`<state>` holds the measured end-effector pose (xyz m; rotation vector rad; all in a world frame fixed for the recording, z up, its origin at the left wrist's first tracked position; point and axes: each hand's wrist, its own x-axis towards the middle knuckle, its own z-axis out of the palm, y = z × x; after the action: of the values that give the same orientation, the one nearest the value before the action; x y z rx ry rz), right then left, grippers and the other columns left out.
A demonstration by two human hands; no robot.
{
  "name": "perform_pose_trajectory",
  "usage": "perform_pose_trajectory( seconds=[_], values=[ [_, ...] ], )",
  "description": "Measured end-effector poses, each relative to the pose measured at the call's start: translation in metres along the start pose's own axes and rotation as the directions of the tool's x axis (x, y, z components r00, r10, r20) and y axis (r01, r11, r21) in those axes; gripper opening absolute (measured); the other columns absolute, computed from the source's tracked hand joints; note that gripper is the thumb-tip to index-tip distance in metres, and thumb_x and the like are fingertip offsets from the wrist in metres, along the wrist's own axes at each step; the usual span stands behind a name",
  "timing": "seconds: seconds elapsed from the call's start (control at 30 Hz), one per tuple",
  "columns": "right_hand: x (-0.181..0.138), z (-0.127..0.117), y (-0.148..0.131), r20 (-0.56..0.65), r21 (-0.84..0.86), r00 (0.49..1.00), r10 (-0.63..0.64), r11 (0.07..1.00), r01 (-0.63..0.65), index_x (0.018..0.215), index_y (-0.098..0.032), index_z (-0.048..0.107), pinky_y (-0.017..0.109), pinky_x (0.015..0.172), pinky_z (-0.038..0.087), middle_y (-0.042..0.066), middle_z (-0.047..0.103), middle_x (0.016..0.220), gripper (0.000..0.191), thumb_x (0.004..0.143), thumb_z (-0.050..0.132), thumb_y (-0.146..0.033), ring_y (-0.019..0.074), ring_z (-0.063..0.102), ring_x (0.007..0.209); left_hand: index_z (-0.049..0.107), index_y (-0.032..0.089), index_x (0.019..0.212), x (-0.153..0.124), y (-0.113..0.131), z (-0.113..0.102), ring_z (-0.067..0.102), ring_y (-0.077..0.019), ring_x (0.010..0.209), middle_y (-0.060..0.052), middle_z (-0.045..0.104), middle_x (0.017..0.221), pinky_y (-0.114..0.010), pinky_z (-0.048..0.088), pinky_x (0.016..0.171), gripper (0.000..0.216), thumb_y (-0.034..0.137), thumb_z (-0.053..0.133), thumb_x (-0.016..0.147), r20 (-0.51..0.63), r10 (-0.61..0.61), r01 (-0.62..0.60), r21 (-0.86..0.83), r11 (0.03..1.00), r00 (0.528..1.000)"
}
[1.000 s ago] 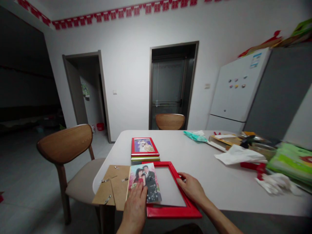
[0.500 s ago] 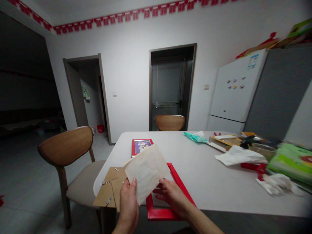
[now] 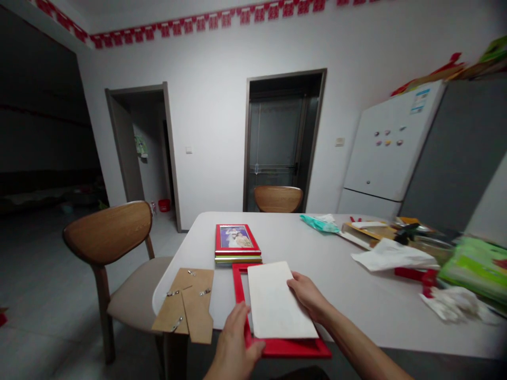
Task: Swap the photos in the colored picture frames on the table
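Note:
A red picture frame (image 3: 238, 287) lies at the table's near edge, its lower corner jutting past it. Over its opening is a blank off-white sheet of paper or card (image 3: 277, 301), slightly askew. My right hand (image 3: 309, 296) pinches the sheet's right edge. At the frame's lower left corner, my left hand (image 3: 237, 338) grips the red border, thumb on the bottom bar and fingers along the left side. A brown backing board (image 3: 198, 303) with metal clips and a stand leg lies to the left. Behind the frame sits a stack of framed pictures (image 3: 237, 240), a red one on top.
On the right of the white table (image 3: 336, 311) lie a teal packet (image 3: 320, 224), white paper (image 3: 396, 256), crumpled tissue (image 3: 455, 303) and a green package (image 3: 475, 264). One wooden chair (image 3: 111, 232) stands at the left, another (image 3: 278, 199) at the far side.
The sheet has come down from mid-air onto the red frame. My left hand has let go of it and moved to the frame's corner; my right hand now holds its right edge.

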<state>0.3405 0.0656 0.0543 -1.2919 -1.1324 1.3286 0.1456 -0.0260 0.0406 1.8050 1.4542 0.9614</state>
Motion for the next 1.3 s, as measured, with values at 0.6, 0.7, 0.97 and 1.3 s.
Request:
perform_pose_trajectory(
  seconds=[0.6,0.7,0.97,1.3],
  values=[
    [0.021,0.011,0.013,0.047,-0.504,0.988,-0.147,0.85,0.151,0.085,-0.008,0.062,0.02,0.051,0.04,0.005,0.064,0.062,0.036,0.064,0.033,-0.015,0.015,0.058,0.057,0.048,0.008,0.112,0.0,-0.011,0.002,0.032,-0.0292,0.118,-0.021,0.037,0.126,-0.044,0.028,0.098,0.062,0.013,0.064,0.052,0.119,0.154,-0.176,0.205,0.963,0.981],
    [0.025,0.014,0.012,0.037,-0.554,0.983,-0.182,0.815,0.172,0.083,-0.008,0.062,0.02,0.051,0.038,0.006,0.064,0.065,0.035,0.064,0.034,-0.015,0.0148,0.057,0.058,0.05,0.008,0.108,-0.001,-0.011,0.001,0.033,-0.0283,0.118,-0.021,0.038,0.126,-0.043,0.029,0.097,0.058,0.012,0.063,0.052,0.121,0.166,-0.189,0.213,0.959,0.979],
    [0.025,0.015,0.008,0.008,-0.752,0.966,-0.26,0.635,0.177,0.081,-0.011,0.063,0.022,0.06,0.037,0.008,0.065,0.077,0.031,0.065,0.037,-0.017,0.0163,0.057,0.069,0.054,0.016,0.089,-0.002,-0.005,-0.003,0.035,-0.0244,0.117,-0.013,0.044,0.123,-0.039,0.03,0.096,0.037,0.009,0.061,0.054,0.127,0.143,-0.171,0.24,0.956,0.981],
    [0.006,0.024,0.009,-0.066,-0.97,0.953,-0.294,0.241,0.007,0.087,-0.011,0.058,0.031,0.063,0.038,0.016,0.059,0.09,0.034,0.073,0.038,-0.034,0.0241,0.057,0.077,0.056,0.018,0.085,-0.002,0.001,-0.006,0.033,-0.0243,0.118,-0.009,0.05,0.119,-0.038,0.031,0.095,0.031,0.012,0.061,0.055,0.169,0.117,-0.163,0.295,0.942,0.979]
  ],
)
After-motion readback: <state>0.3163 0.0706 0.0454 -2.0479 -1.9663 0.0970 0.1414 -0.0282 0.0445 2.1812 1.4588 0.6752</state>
